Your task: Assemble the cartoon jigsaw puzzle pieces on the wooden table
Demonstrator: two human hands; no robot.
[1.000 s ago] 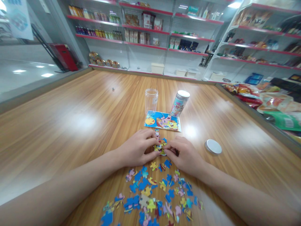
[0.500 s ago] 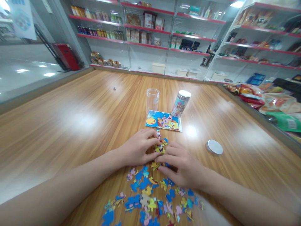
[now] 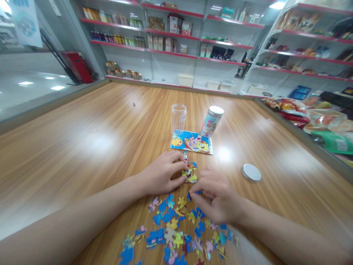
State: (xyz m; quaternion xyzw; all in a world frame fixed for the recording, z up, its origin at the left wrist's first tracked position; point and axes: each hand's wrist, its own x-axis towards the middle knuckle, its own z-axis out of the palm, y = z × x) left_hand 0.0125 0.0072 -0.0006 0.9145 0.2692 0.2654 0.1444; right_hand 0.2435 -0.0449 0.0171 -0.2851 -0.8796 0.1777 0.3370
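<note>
Several jigsaw pieces are joined into a small yellow and blue puzzle section (image 3: pixel 192 176) on the table. The spread, curved fingertips of my left hand (image 3: pixel 164 172) rest on its left side, covering part of it. Just below and to the right, my right hand (image 3: pixel 213 193) has thumb and forefinger pinched on a small blue puzzle piece (image 3: pixel 189 196), mostly hidden by the fingers. Loose puzzle pieces (image 3: pixel 168 215), blue, yellow and pink, lie scattered towards me. Beyond the hands lies a cartoon picture card (image 3: pixel 190 141).
A clear plastic jar (image 3: pixel 178 118) and a printed canister (image 3: pixel 211 121) with a silver lid stand by the card. A round metal lid (image 3: pixel 251 172) lies on the wooden table (image 3: pixel 132 132) at right. Packaged goods (image 3: pixel 328 117) line the right edge; shelves (image 3: pixel 173 51) stand behind.
My right hand has drawn back from the puzzle section, slightly right and towards me, uncovering its lower edge. A yellow piece near the fingers now lies in plain view. My left hand has barely moved.
</note>
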